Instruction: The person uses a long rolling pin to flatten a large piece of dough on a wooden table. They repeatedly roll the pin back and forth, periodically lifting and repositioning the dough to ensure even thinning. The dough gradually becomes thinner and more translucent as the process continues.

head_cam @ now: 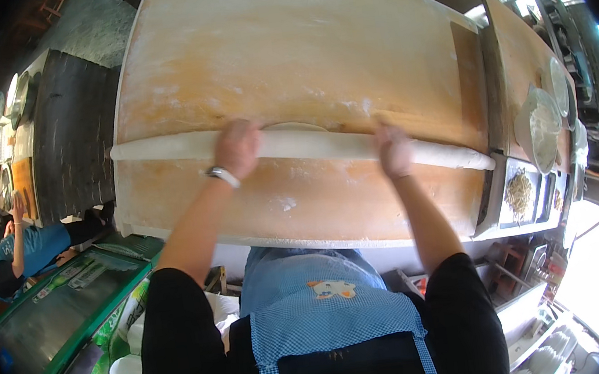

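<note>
A long white roll of dough [317, 145] lies across the floured wooden board [286, 66], reaching nearly from one side to the other. Whether a rolling pin is inside it cannot be seen. A thin curved flap of dough [295, 126] shows at its far edge, between my hands. My left hand [238, 148] is curled over the roll left of its middle, a watch on the wrist. Farther right, my right hand [394, 148] also grips the roll from above. Both hands are blurred, so the finger details are hidden.
On the right stand a clear bowl of flour [541, 131] and a tray with noodle-like strands [519, 192]. A green-framed glass-topped chest [78, 289] is at my left. Beyond it a person [34, 245] is beside another table.
</note>
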The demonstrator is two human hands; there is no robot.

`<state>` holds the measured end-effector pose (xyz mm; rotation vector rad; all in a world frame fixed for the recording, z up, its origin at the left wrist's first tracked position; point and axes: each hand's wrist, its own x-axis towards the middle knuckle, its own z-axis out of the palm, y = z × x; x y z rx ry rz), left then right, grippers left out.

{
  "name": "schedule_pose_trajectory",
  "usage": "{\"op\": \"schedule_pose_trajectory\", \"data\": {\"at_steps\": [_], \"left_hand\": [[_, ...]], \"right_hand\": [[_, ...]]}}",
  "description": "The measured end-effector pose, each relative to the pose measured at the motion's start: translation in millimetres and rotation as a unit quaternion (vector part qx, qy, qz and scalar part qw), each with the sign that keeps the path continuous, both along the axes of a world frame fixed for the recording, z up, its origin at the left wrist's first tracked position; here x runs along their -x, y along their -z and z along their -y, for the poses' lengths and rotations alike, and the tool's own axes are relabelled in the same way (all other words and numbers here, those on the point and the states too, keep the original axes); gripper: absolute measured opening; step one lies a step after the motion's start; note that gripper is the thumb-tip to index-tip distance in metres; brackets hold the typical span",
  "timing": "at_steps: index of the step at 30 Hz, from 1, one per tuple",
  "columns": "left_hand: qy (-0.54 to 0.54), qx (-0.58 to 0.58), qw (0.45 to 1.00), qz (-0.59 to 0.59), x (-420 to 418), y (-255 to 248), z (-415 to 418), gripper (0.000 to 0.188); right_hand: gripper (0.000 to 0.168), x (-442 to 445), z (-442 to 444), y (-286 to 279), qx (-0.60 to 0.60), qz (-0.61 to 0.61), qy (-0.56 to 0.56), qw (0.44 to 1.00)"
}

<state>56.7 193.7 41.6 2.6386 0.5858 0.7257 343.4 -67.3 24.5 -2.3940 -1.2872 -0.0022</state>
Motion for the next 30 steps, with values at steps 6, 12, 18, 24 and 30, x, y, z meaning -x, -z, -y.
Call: {"op": "schedule_pose_trajectory", "data": {"at_steps": [6,12,18,24,30], "left_hand": [[-0.075,-0.044,0.985,-0.147,-63,7,-2,0.035],[-0.080,0.153,0.951,-0.255,-29,12,33,0.044],[0.008,-0.032,0.995,-0.096,84,20,147,0.056],[0.011,0.068,0.995,-0.065,-13,-2,56,0.026],[0.015,-0.030,0.999,-0.001,-23,13,73,0.021]], "right_hand": [[0.027,60,-105,-17,0.077,0.085,-0.055,0.992],[0.035,81,-68,-3,0.199,-0.019,-0.056,0.978],[0.070,186,37,-29,0.050,-0.019,-0.169,0.984],[0.035,93,-67,-17,0.107,0.076,-0.202,0.970],[0.046,143,-76,-12,0.039,0.093,-0.152,0.983]]}}
